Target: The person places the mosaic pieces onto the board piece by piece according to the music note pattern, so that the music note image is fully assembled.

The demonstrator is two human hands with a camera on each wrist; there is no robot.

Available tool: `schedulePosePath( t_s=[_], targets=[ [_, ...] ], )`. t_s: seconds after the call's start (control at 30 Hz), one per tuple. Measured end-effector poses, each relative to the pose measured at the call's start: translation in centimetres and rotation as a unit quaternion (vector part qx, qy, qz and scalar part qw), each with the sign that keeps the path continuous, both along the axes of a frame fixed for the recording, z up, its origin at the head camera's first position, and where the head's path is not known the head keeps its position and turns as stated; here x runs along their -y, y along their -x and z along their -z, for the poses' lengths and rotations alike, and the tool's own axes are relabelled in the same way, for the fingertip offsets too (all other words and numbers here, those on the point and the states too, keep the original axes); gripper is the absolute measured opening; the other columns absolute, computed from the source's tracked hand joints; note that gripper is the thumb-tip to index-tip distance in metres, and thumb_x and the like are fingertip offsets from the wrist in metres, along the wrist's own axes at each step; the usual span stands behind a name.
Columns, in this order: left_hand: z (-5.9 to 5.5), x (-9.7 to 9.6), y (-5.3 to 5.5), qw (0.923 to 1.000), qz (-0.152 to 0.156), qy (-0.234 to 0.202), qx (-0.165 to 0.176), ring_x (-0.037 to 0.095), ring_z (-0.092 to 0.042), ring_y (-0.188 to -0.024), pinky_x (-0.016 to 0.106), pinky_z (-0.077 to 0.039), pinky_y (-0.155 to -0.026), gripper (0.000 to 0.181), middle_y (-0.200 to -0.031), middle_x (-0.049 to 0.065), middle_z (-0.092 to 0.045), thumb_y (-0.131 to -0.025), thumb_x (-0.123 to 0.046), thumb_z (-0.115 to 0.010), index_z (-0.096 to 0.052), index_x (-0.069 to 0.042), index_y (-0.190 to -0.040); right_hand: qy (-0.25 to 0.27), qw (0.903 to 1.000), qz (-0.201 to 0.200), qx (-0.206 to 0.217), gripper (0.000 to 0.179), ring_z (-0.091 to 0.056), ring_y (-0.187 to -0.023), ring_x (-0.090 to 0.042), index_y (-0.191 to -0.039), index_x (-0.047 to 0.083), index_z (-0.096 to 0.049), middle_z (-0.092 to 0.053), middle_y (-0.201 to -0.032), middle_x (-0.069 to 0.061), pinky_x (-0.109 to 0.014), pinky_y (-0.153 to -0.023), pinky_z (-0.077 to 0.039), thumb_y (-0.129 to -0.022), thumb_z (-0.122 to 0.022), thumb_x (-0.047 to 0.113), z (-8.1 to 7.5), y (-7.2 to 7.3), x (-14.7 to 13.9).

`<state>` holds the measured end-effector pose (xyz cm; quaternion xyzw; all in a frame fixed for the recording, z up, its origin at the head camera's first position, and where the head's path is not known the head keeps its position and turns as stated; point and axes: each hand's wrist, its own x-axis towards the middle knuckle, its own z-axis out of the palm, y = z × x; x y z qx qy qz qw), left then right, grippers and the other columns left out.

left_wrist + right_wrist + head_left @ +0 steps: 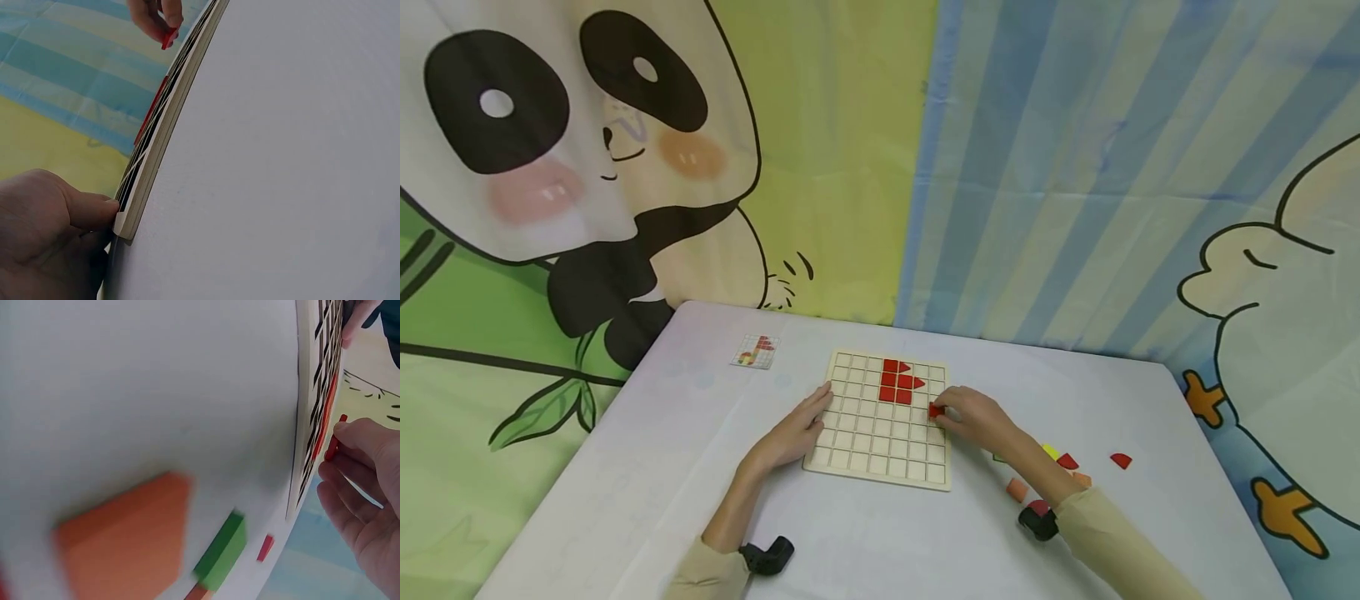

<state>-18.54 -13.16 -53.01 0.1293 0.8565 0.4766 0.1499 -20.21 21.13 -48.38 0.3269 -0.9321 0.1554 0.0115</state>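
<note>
A square wooden grid board (868, 442) lies on the table, with several red pieces (888, 379) set together in its upper part. My left hand (792, 435) rests against the board's left edge; in the left wrist view its thumb (94, 209) touches the board's corner. Between thumb and fingertips, my right hand (981, 417) pinches a small red piece (935, 410) over the right side of the board. The right wrist view shows that red piece (335, 439) held above the grid, its thin side toward the camera.
A small printed pattern card (756, 352) lies at the back left. Loose pieces are scattered right of the board, among them a red one (1121, 460), an orange one (1017, 489) and a green block (222, 553). Patterned curtains (842, 167) hang behind the table.
</note>
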Motion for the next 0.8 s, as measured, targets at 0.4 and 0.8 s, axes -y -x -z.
schedulePosePath(
  t_s=[0.4,0.8],
  targets=[
    [0.0,-0.1,0.1,0.9999,0.005,0.012,-0.003,0.032,-0.008,-0.162,0.053,-0.012,-0.131,0.056,-0.174,0.01,-0.013,-0.108,-0.003,-0.041,-0.026,0.0,-0.162,0.013,0.9977,-0.06,-0.028,0.016,-0.071,-0.096,-0.03,-0.106,-0.006,-0.077,-0.075,-0.103,-0.017,-0.038,-0.082,-0.062,-0.092,-0.074,0.001,1.0,2.6,2.0],
    [0.0,0.0,0.1,0.9999,0.003,0.013,-0.003,0.032,-0.007,-0.162,0.054,-0.011,-0.13,0.056,-0.174,0.011,-0.013,-0.108,-0.003,-0.041,-0.026,0.001,-0.162,0.02,0.996,-0.079,-0.037,0.018,-0.073,-0.1,-0.032,-0.109,-0.006,-0.078,-0.077,-0.106,-0.017,-0.042,-0.088,-0.062,-0.095,-0.07,0.002,1.1,2.7,2.1]
  ],
)
